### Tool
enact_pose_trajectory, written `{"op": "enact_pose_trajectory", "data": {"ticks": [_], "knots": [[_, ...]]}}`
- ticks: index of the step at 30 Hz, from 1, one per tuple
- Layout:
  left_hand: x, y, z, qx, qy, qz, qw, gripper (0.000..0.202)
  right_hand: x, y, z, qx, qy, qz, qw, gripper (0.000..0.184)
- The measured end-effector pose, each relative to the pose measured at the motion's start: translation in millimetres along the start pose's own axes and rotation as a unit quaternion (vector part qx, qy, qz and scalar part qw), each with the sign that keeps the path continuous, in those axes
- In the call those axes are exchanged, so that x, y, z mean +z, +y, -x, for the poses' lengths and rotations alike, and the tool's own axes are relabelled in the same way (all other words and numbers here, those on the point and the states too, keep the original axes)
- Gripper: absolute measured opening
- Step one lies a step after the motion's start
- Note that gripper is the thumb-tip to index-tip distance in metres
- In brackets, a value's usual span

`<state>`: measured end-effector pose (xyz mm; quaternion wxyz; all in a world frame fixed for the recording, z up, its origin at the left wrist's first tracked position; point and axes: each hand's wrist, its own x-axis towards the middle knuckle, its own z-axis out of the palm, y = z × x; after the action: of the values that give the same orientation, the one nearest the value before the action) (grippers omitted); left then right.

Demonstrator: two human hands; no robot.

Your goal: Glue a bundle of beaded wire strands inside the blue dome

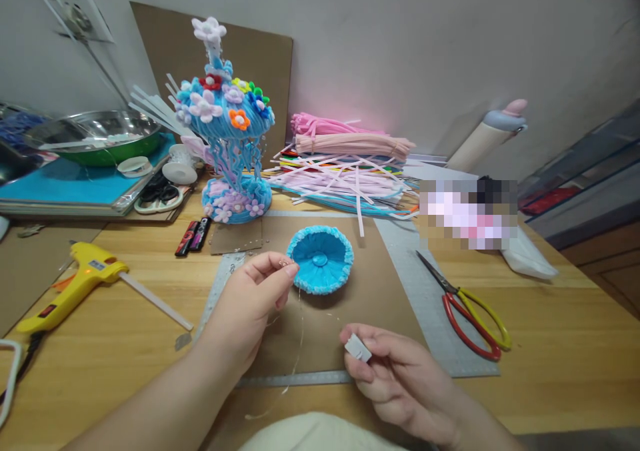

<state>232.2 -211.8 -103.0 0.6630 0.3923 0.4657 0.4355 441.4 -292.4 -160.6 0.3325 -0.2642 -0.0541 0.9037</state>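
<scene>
My left hand [253,301] is raised over the brown card mat [360,304], thumb and forefinger pinched on a thin, near-clear thread [300,317] that hangs down from the fingertips. My right hand [395,371] is closed lower down, with a small white block [358,348] gripped between thumb and fingers. Just beyond both hands lies a round blue fuzzy cap [321,259] made of pipe cleaners, hollow side up. A finished blue pipe-cleaner ornament with coloured flowers [227,124] stands behind it.
A yellow glue gun [75,284] lies at the left, red-and-yellow scissors [467,304] at the right on the grey cutting mat [440,317]. A heap of coloured pipe cleaners [345,164] sits against the wall. A steel bowl [95,134] rests on a blue board.
</scene>
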Motion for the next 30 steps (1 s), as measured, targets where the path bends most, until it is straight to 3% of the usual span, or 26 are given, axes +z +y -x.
{"op": "enact_pose_trajectory", "data": {"ticks": [6, 12, 17, 24, 30], "knots": [[1.3, 1.2, 0.1, -0.003, 0.006, -0.002, 1.000, 0.020, 3.2, 3.6, 0.9, -0.024, 0.001, 0.015, 1.000, 0.024], [1.7, 1.2, 0.6, -0.002, 0.007, -0.003, 1.000, 0.019, 14.6, 11.5, -1.2, -0.111, 0.062, 0.123, 0.984, 0.021], [1.2, 0.8, 1.0, -0.015, -0.019, -0.044, 0.999, 0.017, 16.7, 9.9, -0.2, -0.161, 0.067, 0.191, 0.966, 0.025], [6.2, 3.1, 5.4, -0.023, -0.136, -0.137, 0.981, 0.011, 28.7, -14.3, 16.8, -0.193, 0.097, 0.417, 0.883, 0.027], [-2.5, 4.1, 4.5, -0.036, -0.209, -0.146, 0.966, 0.006, 60.5, -39.0, 16.1, -0.157, 0.074, 0.509, 0.843, 0.013]]}}
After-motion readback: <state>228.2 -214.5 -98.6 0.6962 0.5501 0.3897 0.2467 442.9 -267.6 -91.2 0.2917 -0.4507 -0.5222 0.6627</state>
